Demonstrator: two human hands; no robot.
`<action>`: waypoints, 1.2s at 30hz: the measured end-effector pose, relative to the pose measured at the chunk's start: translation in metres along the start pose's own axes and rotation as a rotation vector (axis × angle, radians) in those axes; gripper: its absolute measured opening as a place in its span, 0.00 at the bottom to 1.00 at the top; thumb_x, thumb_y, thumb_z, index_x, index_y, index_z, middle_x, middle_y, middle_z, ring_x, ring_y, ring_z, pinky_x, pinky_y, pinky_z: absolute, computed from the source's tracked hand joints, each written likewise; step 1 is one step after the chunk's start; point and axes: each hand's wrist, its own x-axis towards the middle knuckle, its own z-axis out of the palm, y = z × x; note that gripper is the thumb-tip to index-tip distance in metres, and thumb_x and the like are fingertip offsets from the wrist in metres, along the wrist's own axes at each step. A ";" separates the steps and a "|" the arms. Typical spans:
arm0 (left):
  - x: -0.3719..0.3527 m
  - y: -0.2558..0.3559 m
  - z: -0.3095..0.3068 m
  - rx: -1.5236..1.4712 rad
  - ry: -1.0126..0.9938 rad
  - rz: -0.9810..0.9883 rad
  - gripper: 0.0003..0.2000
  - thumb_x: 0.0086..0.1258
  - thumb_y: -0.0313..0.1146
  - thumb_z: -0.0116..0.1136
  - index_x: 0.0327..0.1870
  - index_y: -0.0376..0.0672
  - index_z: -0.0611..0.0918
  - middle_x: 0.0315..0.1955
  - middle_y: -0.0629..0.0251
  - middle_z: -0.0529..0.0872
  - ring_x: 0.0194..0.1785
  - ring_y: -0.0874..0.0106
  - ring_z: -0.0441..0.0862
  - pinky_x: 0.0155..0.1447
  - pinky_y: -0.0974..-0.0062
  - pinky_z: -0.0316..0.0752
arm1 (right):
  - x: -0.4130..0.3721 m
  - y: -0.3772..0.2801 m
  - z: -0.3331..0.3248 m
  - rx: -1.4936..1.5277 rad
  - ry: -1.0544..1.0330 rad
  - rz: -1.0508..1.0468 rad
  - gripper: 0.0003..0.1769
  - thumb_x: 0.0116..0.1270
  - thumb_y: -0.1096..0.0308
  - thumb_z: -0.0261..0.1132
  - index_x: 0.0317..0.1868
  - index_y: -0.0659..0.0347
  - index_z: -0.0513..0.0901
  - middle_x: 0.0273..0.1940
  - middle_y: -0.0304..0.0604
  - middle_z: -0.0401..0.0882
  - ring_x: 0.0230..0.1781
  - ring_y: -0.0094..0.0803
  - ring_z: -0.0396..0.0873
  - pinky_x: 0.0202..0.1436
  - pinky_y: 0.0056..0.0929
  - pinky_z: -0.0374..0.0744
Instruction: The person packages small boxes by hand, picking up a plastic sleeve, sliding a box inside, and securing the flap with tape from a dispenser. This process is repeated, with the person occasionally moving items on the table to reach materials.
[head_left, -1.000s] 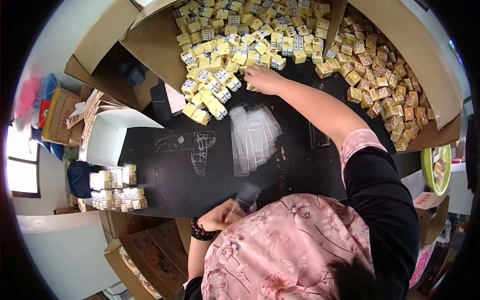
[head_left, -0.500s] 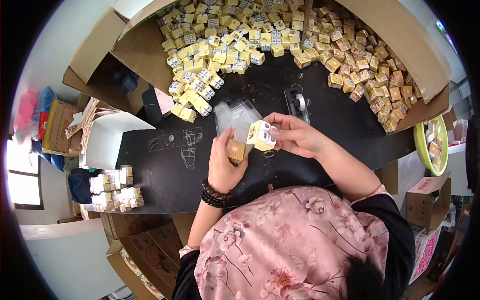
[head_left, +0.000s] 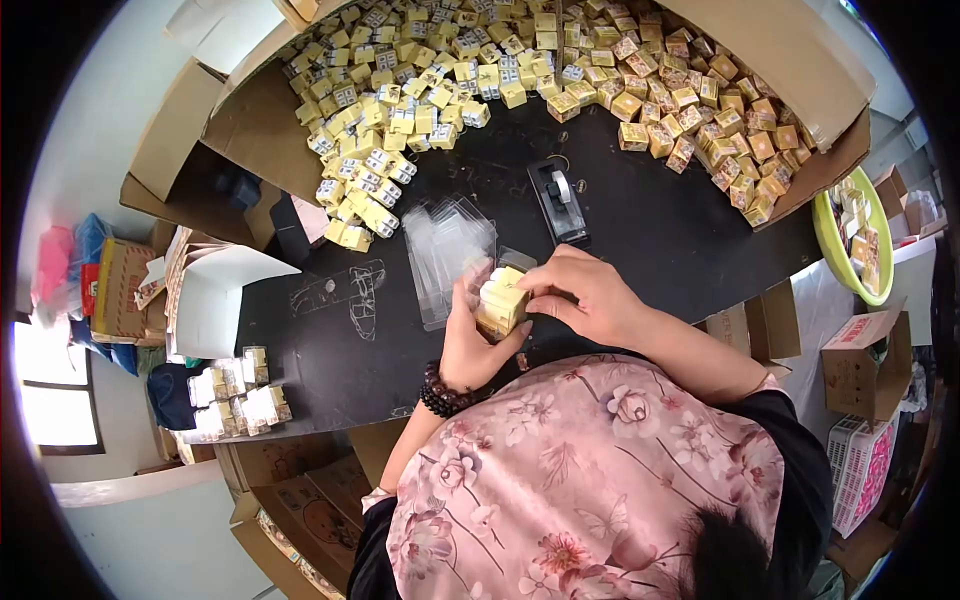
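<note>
My left hand, with dark beads at its wrist, is wrapped round a small yellow box with white parts on top. Clear plastic shows at the box's edges. The fingers of my right hand are pinched at the right side of the same box. Just behind my left hand, a stack of clear plastic cases lies on the black table. A black tape dispenser stands behind my right hand.
Many yellow-and-white boxes are heaped at the back left, many orange-yellow boxes at the back right, with cardboard around them. Packed boxes stand at the left edge. A green basket is at the right.
The yellow-and-white box has come down from my right hand's raised hold into my left hand, over the orange box there, which is now mostly hidden. The view has shifted slightly.
</note>
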 end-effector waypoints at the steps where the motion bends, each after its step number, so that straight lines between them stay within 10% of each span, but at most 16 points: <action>1: 0.000 0.002 0.001 -0.133 -0.060 -0.011 0.40 0.58 0.21 0.69 0.70 0.37 0.58 0.53 0.55 0.75 0.53 0.64 0.80 0.56 0.68 0.77 | -0.001 0.001 -0.001 -0.287 0.016 -0.281 0.10 0.61 0.70 0.72 0.41 0.59 0.80 0.32 0.36 0.78 0.34 0.32 0.74 0.36 0.29 0.74; 8: 0.000 0.013 -0.004 -0.619 -0.266 -0.290 0.41 0.61 0.14 0.63 0.72 0.38 0.52 0.55 0.59 0.74 0.38 0.73 0.83 0.37 0.76 0.82 | 0.005 -0.001 -0.007 -0.298 0.064 -0.300 0.05 0.58 0.71 0.73 0.35 0.58 0.86 0.34 0.37 0.75 0.37 0.34 0.73 0.42 0.30 0.73; 16: -0.003 -0.001 -0.002 -0.512 -0.350 -0.278 0.44 0.56 0.17 0.70 0.73 0.37 0.55 0.58 0.62 0.73 0.60 0.74 0.73 0.62 0.74 0.73 | 0.005 -0.007 -0.007 -0.055 0.001 -0.017 0.04 0.61 0.72 0.72 0.35 0.60 0.86 0.37 0.35 0.73 0.43 0.30 0.71 0.48 0.28 0.71; 26: -0.003 -0.007 0.008 -0.588 -0.312 -0.337 0.46 0.54 0.19 0.73 0.73 0.38 0.56 0.63 0.61 0.69 0.66 0.73 0.66 0.69 0.71 0.65 | 0.000 0.000 -0.009 0.042 -0.116 0.095 0.03 0.62 0.73 0.71 0.36 0.60 0.86 0.46 0.37 0.70 0.46 0.28 0.69 0.51 0.26 0.71; 33: -0.005 -0.008 0.014 -0.918 -0.267 -0.156 0.36 0.74 0.49 0.55 0.75 0.42 0.54 0.69 0.55 0.67 0.70 0.62 0.68 0.73 0.59 0.63 | -0.014 0.010 0.004 0.325 0.085 0.179 0.17 0.63 0.71 0.71 0.53 0.62 0.83 0.55 0.41 0.71 0.49 0.30 0.73 0.56 0.28 0.72; 36: -0.001 -0.006 0.012 -1.054 -0.242 -0.603 0.33 0.76 0.57 0.43 0.71 0.38 0.65 0.60 0.58 0.77 0.63 0.66 0.76 0.69 0.64 0.68 | -0.022 0.024 0.009 0.150 -0.012 0.057 0.16 0.62 0.70 0.72 0.50 0.61 0.84 0.57 0.44 0.71 0.57 0.33 0.73 0.63 0.31 0.70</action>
